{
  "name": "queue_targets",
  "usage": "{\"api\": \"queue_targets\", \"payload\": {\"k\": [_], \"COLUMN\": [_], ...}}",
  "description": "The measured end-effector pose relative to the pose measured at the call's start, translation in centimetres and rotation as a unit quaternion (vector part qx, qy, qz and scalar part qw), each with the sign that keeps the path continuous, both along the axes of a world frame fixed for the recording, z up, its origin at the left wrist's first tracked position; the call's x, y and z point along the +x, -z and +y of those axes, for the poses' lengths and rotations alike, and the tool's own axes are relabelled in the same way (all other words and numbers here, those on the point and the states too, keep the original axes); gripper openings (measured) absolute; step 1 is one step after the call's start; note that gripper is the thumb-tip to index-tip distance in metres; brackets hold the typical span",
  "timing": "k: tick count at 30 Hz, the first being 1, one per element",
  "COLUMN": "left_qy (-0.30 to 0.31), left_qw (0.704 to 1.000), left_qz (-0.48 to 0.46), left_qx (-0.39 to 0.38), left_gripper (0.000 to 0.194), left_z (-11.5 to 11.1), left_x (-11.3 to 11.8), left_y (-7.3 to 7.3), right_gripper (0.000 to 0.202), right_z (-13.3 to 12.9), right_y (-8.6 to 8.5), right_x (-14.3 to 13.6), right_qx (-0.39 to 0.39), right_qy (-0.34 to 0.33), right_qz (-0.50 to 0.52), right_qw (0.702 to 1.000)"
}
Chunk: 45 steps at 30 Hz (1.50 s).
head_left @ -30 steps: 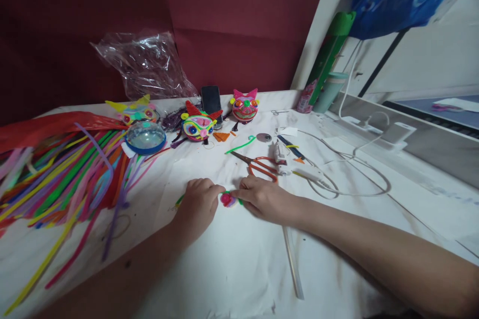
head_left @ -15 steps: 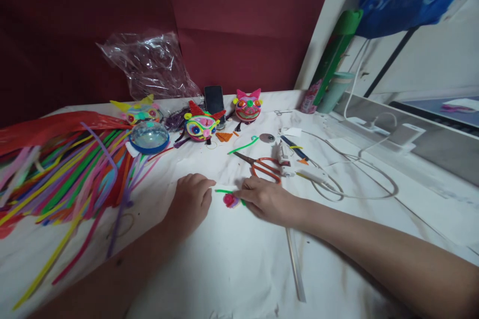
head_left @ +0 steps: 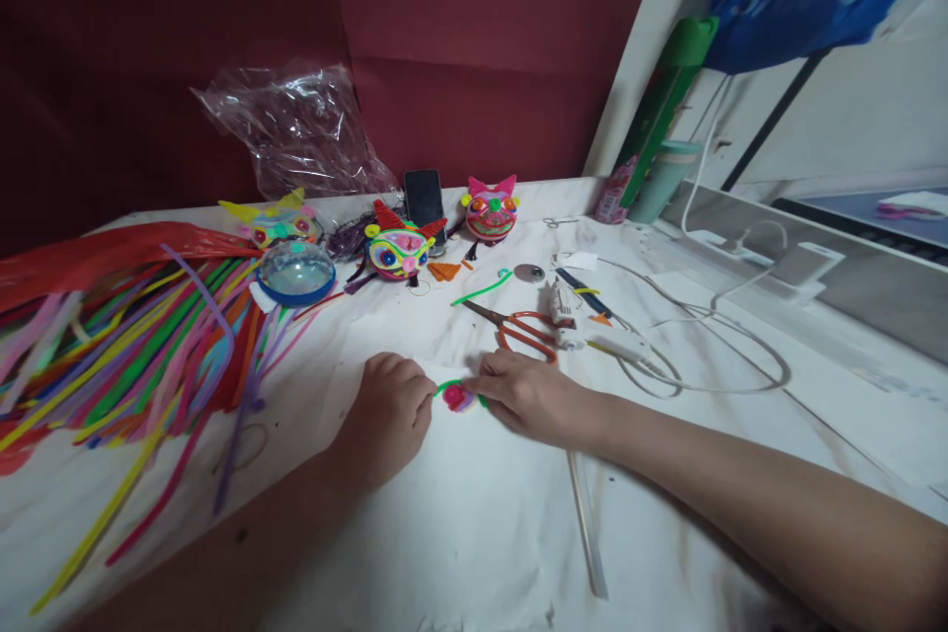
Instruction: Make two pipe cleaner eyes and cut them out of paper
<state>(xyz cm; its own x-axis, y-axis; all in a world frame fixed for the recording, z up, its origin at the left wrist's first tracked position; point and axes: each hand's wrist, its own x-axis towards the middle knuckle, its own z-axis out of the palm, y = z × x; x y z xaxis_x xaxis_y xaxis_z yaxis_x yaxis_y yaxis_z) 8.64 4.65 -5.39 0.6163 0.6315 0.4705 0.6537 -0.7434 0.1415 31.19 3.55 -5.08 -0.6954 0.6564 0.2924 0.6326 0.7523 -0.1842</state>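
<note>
My left hand [head_left: 391,412] pinches the left end of a short green pipe cleaner [head_left: 447,384]. Against its other stretch, my right hand [head_left: 522,397] presses with closed fingers, so that part is partly hidden. Between the two hands lies a small coiled piece in pink, red and purple [head_left: 456,398], with the green strip curving along its upper edge. Both hands rest on the white sheet [head_left: 474,504]. Just beyond my right hand are orange-handled scissors [head_left: 527,334], blades pointing away to the left.
Bundled coloured pipe cleaners [head_left: 148,346] spread across the left. Decorated lion heads [head_left: 396,249] and a phone [head_left: 424,197] stand at the back. A white glue gun [head_left: 567,311] with a looping cable lies right of the scissors. A clear glue stick [head_left: 585,523] lies near my right forearm.
My left hand has moved right and taken hold of the green pipe cleaner's left end, which now bends over the coil. My right hand stays nearly still.
</note>
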Motion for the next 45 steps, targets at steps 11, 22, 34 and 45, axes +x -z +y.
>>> {"api": "queue_targets", "payload": {"k": [11,22,34,45], "left_qy": [0.025,0.01,-0.006,-0.012], "left_qw": [1.0,1.0,0.999,0.999], "left_qz": [-0.007,0.018,0.036,0.031], "left_qx": [0.004,0.022,0.019,0.023], "left_gripper": [0.022,0.02,0.023,0.023], "left_z": [-0.1,-0.5,-0.5,-0.6], "left_x": [0.0,0.2,0.3,0.2], "left_y": [0.1,-0.2,-0.3,0.1], "right_gripper": [0.03,0.031,0.035,0.03], "right_z": [0.0,-0.1,-0.1,0.1], "right_y": [0.0,0.1,-1.3,-2.7], "right_x": [0.0,0.1,0.3,-1.5], "right_qx": [0.004,0.013,-0.072,-0.082], "right_qy": [0.001,-0.001,0.005,-0.019], "right_qz": [-0.009,-0.002,0.065,-0.014], "right_qw": [1.0,1.0,0.995,0.996]}}
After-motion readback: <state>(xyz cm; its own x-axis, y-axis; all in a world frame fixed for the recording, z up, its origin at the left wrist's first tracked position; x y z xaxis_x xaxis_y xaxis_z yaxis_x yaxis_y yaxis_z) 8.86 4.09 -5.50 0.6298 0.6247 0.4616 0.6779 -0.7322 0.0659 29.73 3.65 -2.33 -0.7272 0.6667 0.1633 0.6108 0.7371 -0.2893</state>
